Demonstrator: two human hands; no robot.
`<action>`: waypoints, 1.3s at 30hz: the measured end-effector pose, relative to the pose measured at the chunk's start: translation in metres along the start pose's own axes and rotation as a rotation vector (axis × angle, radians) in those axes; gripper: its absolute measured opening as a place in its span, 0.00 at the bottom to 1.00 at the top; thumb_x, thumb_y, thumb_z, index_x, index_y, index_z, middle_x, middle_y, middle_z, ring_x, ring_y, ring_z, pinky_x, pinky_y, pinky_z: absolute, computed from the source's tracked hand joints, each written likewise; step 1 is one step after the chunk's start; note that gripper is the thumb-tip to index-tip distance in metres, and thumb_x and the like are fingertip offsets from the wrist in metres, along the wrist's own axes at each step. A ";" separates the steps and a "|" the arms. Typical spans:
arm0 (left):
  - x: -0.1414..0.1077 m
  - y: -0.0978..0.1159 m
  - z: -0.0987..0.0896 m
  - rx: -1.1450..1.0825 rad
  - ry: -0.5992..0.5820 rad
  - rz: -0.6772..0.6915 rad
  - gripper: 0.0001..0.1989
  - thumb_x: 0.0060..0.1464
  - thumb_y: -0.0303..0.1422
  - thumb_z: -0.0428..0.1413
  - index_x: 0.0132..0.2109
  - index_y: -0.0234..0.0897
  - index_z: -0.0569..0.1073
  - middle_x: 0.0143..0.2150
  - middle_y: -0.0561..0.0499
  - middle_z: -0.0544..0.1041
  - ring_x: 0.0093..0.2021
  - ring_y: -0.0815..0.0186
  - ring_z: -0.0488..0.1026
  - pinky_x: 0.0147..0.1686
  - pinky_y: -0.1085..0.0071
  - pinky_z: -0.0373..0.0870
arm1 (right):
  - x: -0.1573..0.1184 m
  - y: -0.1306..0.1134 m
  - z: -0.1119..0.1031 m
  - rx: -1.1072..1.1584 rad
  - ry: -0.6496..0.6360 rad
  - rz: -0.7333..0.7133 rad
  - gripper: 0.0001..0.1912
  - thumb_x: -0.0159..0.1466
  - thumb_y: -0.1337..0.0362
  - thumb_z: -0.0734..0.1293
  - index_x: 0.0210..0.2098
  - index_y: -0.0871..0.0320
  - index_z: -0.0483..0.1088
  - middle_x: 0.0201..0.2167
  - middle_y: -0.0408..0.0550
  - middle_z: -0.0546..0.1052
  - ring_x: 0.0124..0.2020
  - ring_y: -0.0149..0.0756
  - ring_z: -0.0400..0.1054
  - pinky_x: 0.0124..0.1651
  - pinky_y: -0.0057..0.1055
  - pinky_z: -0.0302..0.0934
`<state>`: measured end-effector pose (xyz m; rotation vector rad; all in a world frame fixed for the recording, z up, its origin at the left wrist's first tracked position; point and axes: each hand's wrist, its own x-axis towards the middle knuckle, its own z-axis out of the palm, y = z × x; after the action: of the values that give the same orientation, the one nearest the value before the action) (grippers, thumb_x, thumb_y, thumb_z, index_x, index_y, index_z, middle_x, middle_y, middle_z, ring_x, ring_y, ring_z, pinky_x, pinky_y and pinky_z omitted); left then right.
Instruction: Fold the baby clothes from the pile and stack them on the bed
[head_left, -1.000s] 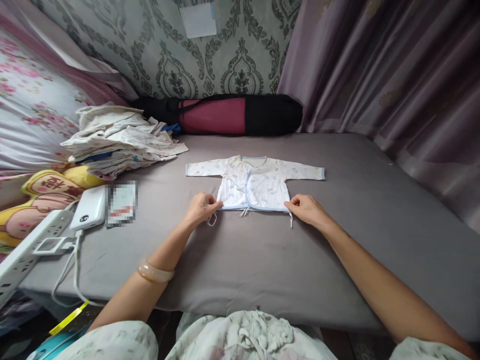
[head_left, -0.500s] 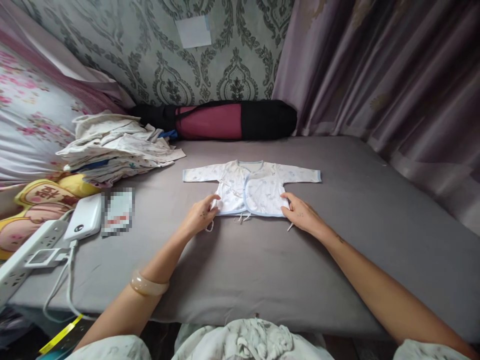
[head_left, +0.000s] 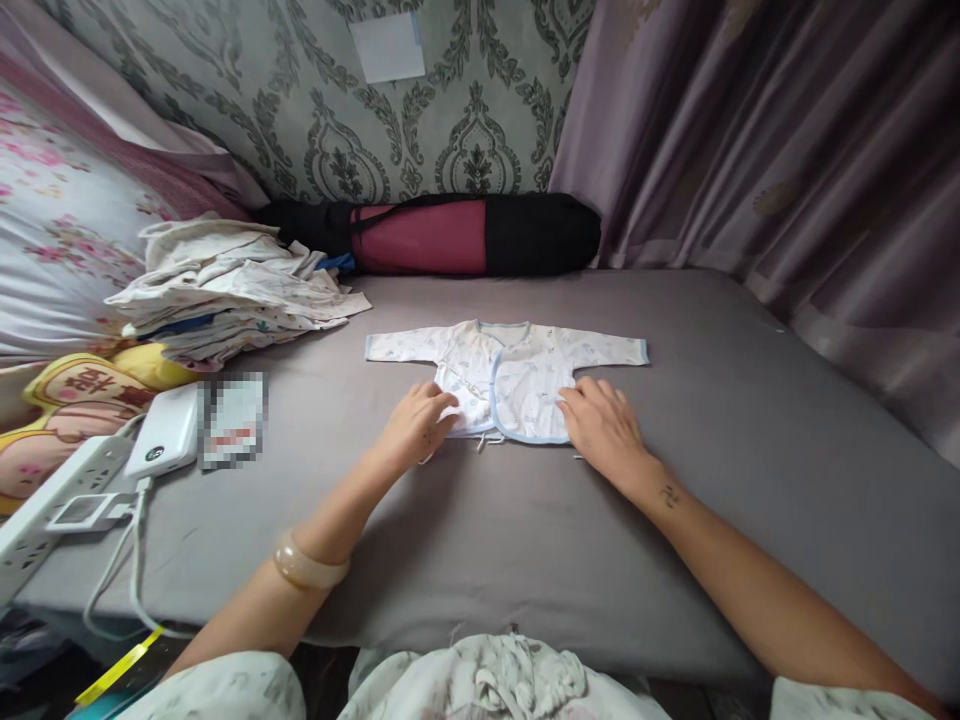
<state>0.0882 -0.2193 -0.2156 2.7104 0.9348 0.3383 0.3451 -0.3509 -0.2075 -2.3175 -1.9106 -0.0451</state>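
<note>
A small white baby shirt (head_left: 525, 385) with blue trim and a faint print lies flat on the grey bed surface (head_left: 480, 560), sleeves spread to both sides and neckline away from me. My left hand (head_left: 421, 425) rests on its lower left corner, fingers apart and lying on the cloth. On the lower right corner lies my right hand (head_left: 604, 425), its fingers spread over the edge. Thin white ties stick out below the hem between the hands.
A pile of folded clothes (head_left: 232, 285) lies at the back left, beside a black and red rolled bag (head_left: 420, 238). Nearer left are a white power bank (head_left: 166, 430), a blurred packet (head_left: 234, 420), a power strip (head_left: 64, 500), cables and a yellow cushion (head_left: 90, 400).
Both hands have loosened from a pinch on the shirt's lower corners and now lie flatter on it, slightly further inward. The view has shifted slightly.
</note>
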 end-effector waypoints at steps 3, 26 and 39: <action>0.015 0.013 0.013 -0.121 -0.056 0.133 0.12 0.63 0.36 0.50 0.45 0.36 0.74 0.40 0.45 0.74 0.41 0.62 0.71 0.43 0.67 0.66 | 0.010 -0.023 0.014 0.107 0.008 -0.208 0.23 0.71 0.62 0.52 0.61 0.62 0.65 0.62 0.59 0.65 0.64 0.47 0.56 0.61 0.42 0.53; 0.021 0.040 0.025 0.019 -0.142 0.051 0.08 0.62 0.36 0.50 0.40 0.38 0.72 0.39 0.47 0.74 0.40 0.63 0.72 0.36 0.71 0.66 | 0.020 -0.043 0.026 0.618 -0.029 -0.069 0.07 0.62 0.67 0.61 0.33 0.56 0.72 0.31 0.45 0.76 0.32 0.33 0.69 0.38 0.28 0.60; 0.027 0.044 0.015 -0.037 -0.110 -0.069 0.10 0.55 0.26 0.49 0.33 0.38 0.74 0.34 0.48 0.76 0.36 0.62 0.73 0.33 0.70 0.64 | 0.026 -0.032 0.017 0.739 -0.272 -0.304 0.12 0.62 0.63 0.61 0.35 0.55 0.76 0.35 0.45 0.78 0.36 0.35 0.70 0.41 0.29 0.61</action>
<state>0.1385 -0.2384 -0.2125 2.6260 0.9778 0.1890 0.3179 -0.3171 -0.2188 -1.5927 -1.9219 0.8307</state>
